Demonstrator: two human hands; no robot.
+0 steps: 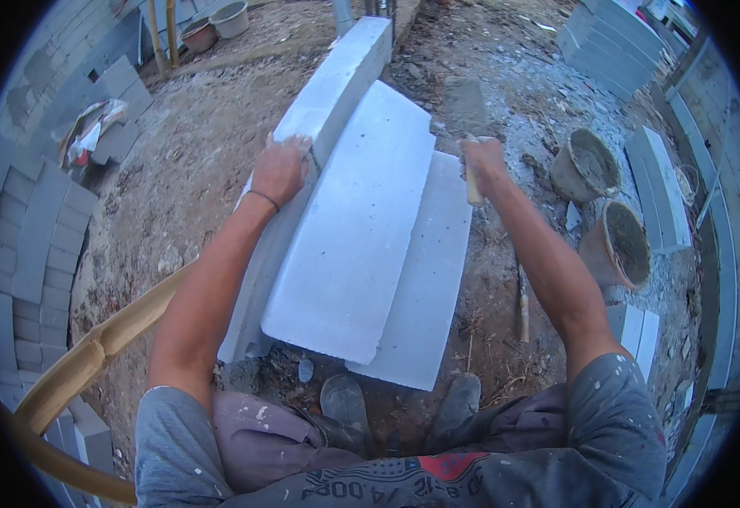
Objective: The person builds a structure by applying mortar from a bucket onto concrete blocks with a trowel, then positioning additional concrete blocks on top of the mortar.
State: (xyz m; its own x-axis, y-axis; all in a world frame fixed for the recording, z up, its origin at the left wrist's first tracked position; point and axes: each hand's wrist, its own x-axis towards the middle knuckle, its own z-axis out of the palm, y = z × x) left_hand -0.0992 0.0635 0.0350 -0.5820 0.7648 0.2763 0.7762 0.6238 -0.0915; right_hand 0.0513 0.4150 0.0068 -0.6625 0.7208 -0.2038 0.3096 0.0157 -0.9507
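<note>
My left hand, a dark band at its wrist, has its fingers curled over the top edge of a long pale grey concrete block standing on edge. A wide pale block leans beside it. Partly under that one, to its right, lies another flat block. Out to the right, my right hand is closed round the pale wooden handle of what looks like a trowel. Its flat grey blade points away from me, over the ground and apart from the blocks.
Two mortar buckets and stacked blocks stand to the right. A wooden-handled tool lies on the dirt. Block stacks and a bamboo pole are at left. Two more buckets sit at the far left. My boots are near the blocks.
</note>
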